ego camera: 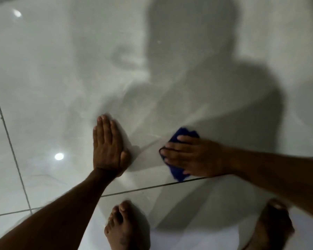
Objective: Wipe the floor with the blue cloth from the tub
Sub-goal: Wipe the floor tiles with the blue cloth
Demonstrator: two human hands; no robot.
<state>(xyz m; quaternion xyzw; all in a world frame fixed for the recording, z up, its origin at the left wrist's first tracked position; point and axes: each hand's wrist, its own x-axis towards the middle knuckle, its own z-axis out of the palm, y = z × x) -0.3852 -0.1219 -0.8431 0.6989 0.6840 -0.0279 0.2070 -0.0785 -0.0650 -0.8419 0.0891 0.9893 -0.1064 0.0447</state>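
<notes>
The floor (61,87) is glossy white tile with dark grout lines. My right hand (193,156) presses the blue cloth (179,173) flat on the tile, fingers spread over it and pointing left. Blue fabric sticks out above the fingers and below the palm. My left hand (107,145) lies flat on the bare tile a short way to the left of the cloth, fingers together and pointing away from me, holding nothing. The tub is out of view.
My two bare feet stand on the tile at the bottom, the left foot (125,226) and the right foot (273,226). A grout line (143,188) runs just below the cloth. My shadow falls across the tile ahead. Two ceiling lights reflect at the left.
</notes>
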